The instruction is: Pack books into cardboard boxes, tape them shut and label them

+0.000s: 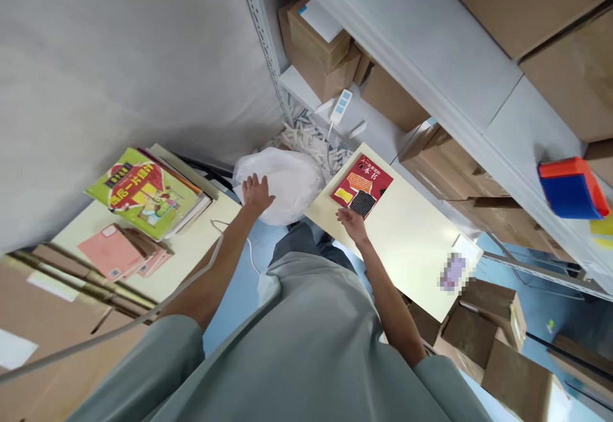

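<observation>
Red book [363,186], count one: lying flat, cover up, at the far left end of the right-hand table [412,237]; cover carries white characters plus orange, yellow and black patches. Hands in view: two. Right hand [352,223] at the near edge of the red book, fingers loosely curled; cannot tell whether they grip it or merely rest by it. Left hand [257,193] with fingers spread wide, palm down, nothing visible in it, over the edge of one white plastic bag [290,182]; contact with the bag cannot be determined. The bag sits between two pale tables. At the right table's other end: one small lilac object [453,272], pixelated, identity not readable. Left-hand table [194,233]: one pile of books, topped by one green book [148,195] with a red title area; number beneath not countable. Just beside it, a group of pink booklets [112,251], overlapping, one fully exposed. Beyond the bag: a heap of white paper strips [306,138], uncounted, and one white power strip [341,107] with blue sockets. At right, on the grey shelf [383,32]: several cartons and one blue-and-orange object [567,189]. Lower right: at least three brown boxes [517,377].
</observation>
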A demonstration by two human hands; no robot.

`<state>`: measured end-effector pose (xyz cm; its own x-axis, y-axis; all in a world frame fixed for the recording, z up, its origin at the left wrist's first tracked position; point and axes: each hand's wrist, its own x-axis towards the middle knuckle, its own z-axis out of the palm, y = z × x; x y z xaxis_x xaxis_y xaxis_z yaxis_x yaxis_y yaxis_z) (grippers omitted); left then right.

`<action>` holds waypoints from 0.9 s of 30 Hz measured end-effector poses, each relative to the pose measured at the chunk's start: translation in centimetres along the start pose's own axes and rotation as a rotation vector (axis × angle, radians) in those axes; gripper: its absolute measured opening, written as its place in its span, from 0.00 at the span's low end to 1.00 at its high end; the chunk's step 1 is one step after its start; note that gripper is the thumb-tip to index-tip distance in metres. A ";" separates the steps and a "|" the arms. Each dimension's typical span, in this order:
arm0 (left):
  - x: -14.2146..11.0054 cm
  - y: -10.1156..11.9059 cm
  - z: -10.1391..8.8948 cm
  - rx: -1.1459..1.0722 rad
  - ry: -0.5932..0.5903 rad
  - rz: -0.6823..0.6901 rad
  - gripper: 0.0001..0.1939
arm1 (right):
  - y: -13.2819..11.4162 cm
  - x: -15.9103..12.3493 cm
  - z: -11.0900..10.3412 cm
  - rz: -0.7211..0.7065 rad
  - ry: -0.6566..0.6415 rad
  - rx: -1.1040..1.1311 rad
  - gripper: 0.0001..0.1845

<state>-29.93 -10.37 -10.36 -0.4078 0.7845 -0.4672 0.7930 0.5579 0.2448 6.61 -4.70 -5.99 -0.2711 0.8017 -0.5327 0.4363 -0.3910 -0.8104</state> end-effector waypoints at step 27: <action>-5.1 1.7 -8.4 -0.565 -0.021 0.435 0.25 | -11.5 0.7 11.3 0.086 -0.012 0.112 0.23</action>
<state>-30.31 -11.11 -0.43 -0.0943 0.9658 -0.2416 0.5237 0.2545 0.8130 -8.29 -4.73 0.14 -0.2472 0.7579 -0.6037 0.3603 -0.5065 -0.7834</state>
